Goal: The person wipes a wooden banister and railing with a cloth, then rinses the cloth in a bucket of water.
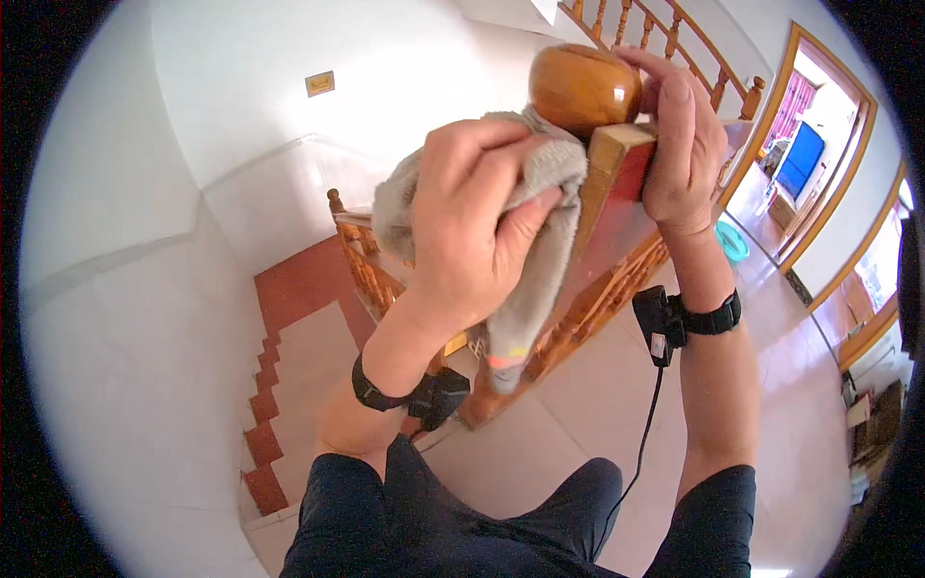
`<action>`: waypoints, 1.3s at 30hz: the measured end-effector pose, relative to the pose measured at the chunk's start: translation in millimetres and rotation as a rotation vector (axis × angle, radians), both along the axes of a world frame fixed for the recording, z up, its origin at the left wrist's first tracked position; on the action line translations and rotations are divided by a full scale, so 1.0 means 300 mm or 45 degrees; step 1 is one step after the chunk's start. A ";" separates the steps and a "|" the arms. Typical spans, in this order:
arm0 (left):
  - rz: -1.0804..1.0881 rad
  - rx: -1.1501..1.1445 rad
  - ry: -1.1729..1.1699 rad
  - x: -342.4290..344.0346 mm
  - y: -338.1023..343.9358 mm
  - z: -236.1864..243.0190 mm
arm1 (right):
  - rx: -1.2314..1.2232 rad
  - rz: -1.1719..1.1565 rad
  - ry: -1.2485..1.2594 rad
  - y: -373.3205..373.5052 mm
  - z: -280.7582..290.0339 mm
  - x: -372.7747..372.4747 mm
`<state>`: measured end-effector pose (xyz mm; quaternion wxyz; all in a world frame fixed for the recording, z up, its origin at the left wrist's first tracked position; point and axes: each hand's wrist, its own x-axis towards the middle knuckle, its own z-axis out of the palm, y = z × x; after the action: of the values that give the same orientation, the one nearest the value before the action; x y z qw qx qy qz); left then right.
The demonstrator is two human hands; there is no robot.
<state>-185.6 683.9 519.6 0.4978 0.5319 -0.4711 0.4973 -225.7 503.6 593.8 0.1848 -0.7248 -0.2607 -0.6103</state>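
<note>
My left hand (pixel 472 217) is closed around a grey cloth (pixel 549 231), pressing it against the post just below a round, glossy wooden knob (pixel 583 89). The cloth hangs down past my fingers, and its lower end carries an orange and yellow mark. My right hand (pixel 686 144) leans on the far right side of the squared wooden post top (pixel 617 144), fingers stretched and apart, with fingertips touching the knob. Part of the post is hidden behind the cloth and my left hand. A black strap with a small box sits on each wrist.
Carved wooden railing (pixel 597 308) runs below the post. Stairs with red-brown risers (pixel 265 400) descend on the left beside a white wall (pixel 116 385). More banister (pixel 665 34) rises behind. At right, a teal basin (pixel 732 241) stands near an open doorway (pixel 771 193). A cable hangs from my right wrist.
</note>
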 end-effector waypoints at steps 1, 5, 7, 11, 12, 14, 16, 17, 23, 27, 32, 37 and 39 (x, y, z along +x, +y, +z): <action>0.010 -0.012 -0.009 -0.003 0.008 0.002 | -0.012 0.010 -0.009 0.007 -0.004 -0.004; 0.062 0.065 -0.100 0.023 -0.015 -0.007 | 0.060 0.019 0.030 0.028 -0.019 -0.002; 0.057 -0.133 0.133 0.020 -0.057 0.006 | 0.101 0.013 0.019 0.036 -0.016 -0.003; 0.277 0.012 0.418 -0.017 -0.057 0.034 | 0.124 -0.047 0.061 0.033 0.001 -0.026; 0.381 0.020 0.513 -0.011 -0.049 0.051 | 0.150 0.037 0.058 0.024 0.006 -0.012; 0.134 0.155 0.751 0.139 -0.039 0.032 | 0.110 0.017 0.028 -0.003 -0.009 0.030; -0.119 0.278 0.967 0.267 -0.062 0.027 | 0.065 -0.082 0.048 0.022 -0.011 0.002; -0.483 0.422 1.083 0.313 -0.090 0.038 | 0.058 -0.090 0.037 0.009 -0.004 -0.006; -1.029 0.500 1.180 0.258 -0.073 0.041 | 0.037 -0.114 0.018 0.000 -0.006 0.002; -0.420 0.248 0.844 0.131 -0.024 -0.097 | 0.031 -0.107 0.039 -0.014 -0.013 -0.014; 0.238 -0.052 0.305 0.106 0.008 -0.218 | 0.141 -0.094 0.095 0.031 -0.022 -0.006; 0.128 0.540 0.964 0.341 0.045 -0.171 | 0.220 -0.007 0.107 -0.013 -0.018 -0.002; 0.185 0.660 1.049 0.439 0.059 -0.240 | 0.071 -0.148 0.116 -0.011 -0.013 -0.002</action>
<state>-54.0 701.5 447.5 0.4580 0.8222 -0.3052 0.1453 -226.3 500.2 589.8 0.1810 -0.7604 -0.1924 -0.5933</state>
